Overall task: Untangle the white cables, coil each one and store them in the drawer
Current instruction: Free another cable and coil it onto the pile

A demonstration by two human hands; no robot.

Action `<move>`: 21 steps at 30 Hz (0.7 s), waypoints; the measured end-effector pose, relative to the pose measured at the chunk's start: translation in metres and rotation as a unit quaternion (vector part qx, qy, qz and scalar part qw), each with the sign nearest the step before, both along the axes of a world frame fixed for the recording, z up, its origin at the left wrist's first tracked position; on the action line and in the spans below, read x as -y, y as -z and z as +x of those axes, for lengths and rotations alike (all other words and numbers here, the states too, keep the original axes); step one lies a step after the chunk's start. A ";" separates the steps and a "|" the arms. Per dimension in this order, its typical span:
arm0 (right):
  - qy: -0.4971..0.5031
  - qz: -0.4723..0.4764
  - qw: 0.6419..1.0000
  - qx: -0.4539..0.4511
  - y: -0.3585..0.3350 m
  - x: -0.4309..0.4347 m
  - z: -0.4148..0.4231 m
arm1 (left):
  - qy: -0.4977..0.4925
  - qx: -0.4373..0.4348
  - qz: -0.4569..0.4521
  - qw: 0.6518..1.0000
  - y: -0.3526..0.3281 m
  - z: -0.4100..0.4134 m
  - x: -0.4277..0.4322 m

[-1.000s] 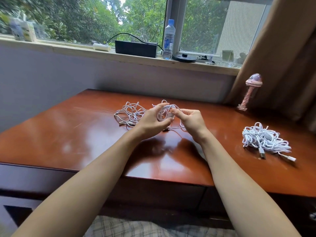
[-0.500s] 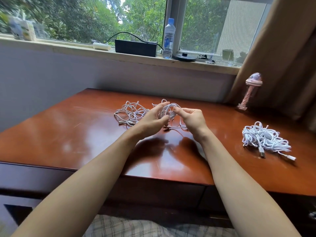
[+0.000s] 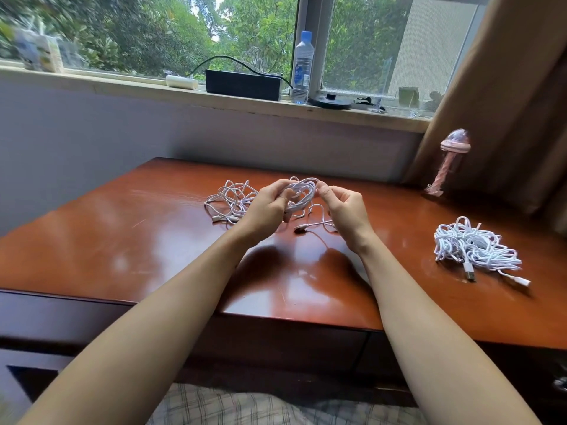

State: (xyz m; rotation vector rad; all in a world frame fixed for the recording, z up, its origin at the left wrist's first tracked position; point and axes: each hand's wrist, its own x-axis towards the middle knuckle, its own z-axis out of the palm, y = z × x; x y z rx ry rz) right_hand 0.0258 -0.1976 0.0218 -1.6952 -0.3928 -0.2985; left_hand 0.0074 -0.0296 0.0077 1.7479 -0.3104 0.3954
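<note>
My left hand (image 3: 267, 207) grips a coil of white cable (image 3: 302, 194) held just above the brown desk (image 3: 122, 240). My right hand (image 3: 345, 210) pinches the same cable at the coil's top right. The cable's loose tail and plug (image 3: 302, 228) lie on the desk between my hands. A loose tangle of white cables (image 3: 230, 199) lies behind my left hand. Another heap of white cables (image 3: 472, 250) with USB plugs sits at the right of the desk. The drawer front (image 3: 276, 338) below the desk edge is closed.
A pink mushroom-shaped lamp (image 3: 445, 161) stands at the desk's far right by the curtain (image 3: 506, 87). On the windowsill are a black box (image 3: 242, 84), a water bottle (image 3: 302, 69) and small items. Checked fabric (image 3: 230, 406) shows below the desk.
Both hands have kept winding the cable: the coil has grown, and the tail with its plug now lies in view on the desk between my hands.
</note>
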 end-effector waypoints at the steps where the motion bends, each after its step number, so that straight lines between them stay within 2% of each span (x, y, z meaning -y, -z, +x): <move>1: 0.000 0.004 1.000 0.011 0.000 0.000 0.001 | 0.008 -0.006 -0.015 1.000 -0.002 -0.001 0.000; 7: 0.008 0.022 0.999 0.028 0.005 0.002 0.012 | 0.058 -0.011 -0.063 0.996 -0.005 -0.006 0.002; 15: -0.002 -0.006 1.000 0.023 0.013 0.000 0.023 | 0.095 -0.030 -0.101 0.990 -0.005 -0.009 0.005; 21: -0.063 -0.037 0.997 0.003 0.018 -0.002 0.020 | 0.090 -0.019 -0.104 0.990 -0.006 -0.008 0.004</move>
